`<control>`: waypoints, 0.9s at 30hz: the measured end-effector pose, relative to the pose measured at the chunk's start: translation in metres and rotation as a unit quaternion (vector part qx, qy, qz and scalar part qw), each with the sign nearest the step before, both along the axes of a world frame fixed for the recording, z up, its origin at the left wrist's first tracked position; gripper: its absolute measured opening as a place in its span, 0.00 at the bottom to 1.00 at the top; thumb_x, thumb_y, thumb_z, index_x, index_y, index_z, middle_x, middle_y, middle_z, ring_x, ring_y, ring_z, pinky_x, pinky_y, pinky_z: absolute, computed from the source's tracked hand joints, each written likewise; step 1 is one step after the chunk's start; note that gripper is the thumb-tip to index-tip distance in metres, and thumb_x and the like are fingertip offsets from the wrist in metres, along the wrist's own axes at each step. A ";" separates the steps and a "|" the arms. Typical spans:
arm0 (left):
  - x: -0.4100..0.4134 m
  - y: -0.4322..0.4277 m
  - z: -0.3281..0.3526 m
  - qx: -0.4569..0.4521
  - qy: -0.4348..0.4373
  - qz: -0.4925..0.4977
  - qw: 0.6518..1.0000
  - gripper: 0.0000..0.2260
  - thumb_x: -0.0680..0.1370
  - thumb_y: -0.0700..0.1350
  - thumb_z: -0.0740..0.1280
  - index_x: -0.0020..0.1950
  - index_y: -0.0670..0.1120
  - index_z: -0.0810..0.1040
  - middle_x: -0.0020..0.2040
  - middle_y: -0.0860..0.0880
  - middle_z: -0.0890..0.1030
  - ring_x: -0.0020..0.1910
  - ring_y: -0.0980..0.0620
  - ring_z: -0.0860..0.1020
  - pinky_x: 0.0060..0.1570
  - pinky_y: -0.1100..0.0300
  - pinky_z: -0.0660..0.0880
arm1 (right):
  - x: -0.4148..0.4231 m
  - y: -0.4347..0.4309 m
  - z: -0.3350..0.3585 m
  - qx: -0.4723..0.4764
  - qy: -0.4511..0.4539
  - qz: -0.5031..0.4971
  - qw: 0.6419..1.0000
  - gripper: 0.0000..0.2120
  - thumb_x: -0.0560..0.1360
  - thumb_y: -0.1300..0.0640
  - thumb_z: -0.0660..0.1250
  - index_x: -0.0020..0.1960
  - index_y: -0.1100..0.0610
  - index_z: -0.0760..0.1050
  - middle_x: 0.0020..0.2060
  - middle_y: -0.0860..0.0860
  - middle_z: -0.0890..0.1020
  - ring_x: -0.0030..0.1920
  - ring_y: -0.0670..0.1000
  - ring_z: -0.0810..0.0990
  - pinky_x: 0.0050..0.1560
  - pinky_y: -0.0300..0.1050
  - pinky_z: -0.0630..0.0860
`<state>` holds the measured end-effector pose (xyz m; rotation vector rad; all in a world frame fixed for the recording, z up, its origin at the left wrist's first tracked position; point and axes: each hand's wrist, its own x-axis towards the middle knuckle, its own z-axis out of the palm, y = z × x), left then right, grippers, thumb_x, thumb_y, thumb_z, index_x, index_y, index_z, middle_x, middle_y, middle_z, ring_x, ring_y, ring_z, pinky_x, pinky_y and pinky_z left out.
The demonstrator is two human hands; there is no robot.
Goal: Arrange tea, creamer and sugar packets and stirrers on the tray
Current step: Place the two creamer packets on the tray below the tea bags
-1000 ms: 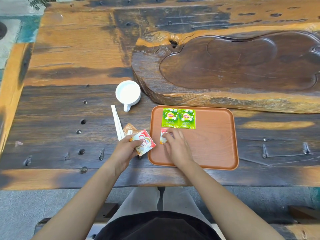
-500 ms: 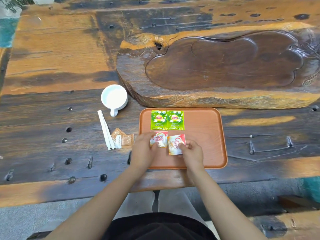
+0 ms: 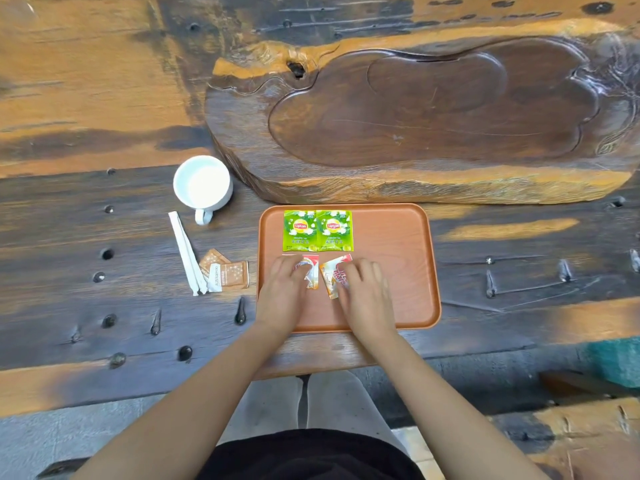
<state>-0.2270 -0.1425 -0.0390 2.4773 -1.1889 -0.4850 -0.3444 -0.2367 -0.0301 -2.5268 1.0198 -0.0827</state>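
On tray (image 3: 408, 237), both hands' grip flat on red/white creamer pkts (image 3: 331, 271).

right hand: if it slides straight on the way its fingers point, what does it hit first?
The right hand points up-left across the tray, fingertips on the right creamer packet. Past that, likely the right green tea packet, which lies flat just beyond.

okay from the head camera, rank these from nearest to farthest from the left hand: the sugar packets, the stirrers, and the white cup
1. Sugar packets, on the table just left of the left hand.
2. Stirrers, left of the packets.
3. White cup, farther back and left.
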 end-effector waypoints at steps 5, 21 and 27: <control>0.000 0.001 0.001 0.000 -0.010 -0.012 1.000 0.11 0.67 0.34 0.68 0.49 0.38 0.81 0.52 0.39 0.82 0.53 0.38 0.79 0.52 0.49 0.76 | 0.002 0.003 -0.007 0.019 0.033 -0.015 0.999 0.17 0.67 0.51 0.73 0.51 0.59 0.75 0.48 0.56 0.78 0.48 0.58 0.75 0.48 0.52 0.75; -0.001 0.002 -0.003 -0.007 -0.023 -0.013 1.000 0.11 0.68 0.35 0.69 0.50 0.39 0.81 0.54 0.40 0.81 0.55 0.39 0.77 0.54 0.49 0.77 | 0.004 0.006 -0.009 0.054 -0.002 0.023 0.998 0.14 0.69 0.61 0.68 0.54 0.57 0.76 0.54 0.55 0.77 0.55 0.57 0.73 0.54 0.50 0.74; -0.002 0.003 -0.003 -0.019 -0.019 -0.005 1.000 0.12 0.68 0.34 0.69 0.51 0.39 0.81 0.54 0.40 0.81 0.55 0.39 0.78 0.55 0.51 0.75 | 0.005 0.007 -0.011 0.055 -0.021 0.022 0.998 0.13 0.69 0.62 0.68 0.53 0.56 0.75 0.54 0.55 0.77 0.55 0.57 0.73 0.54 0.50 0.74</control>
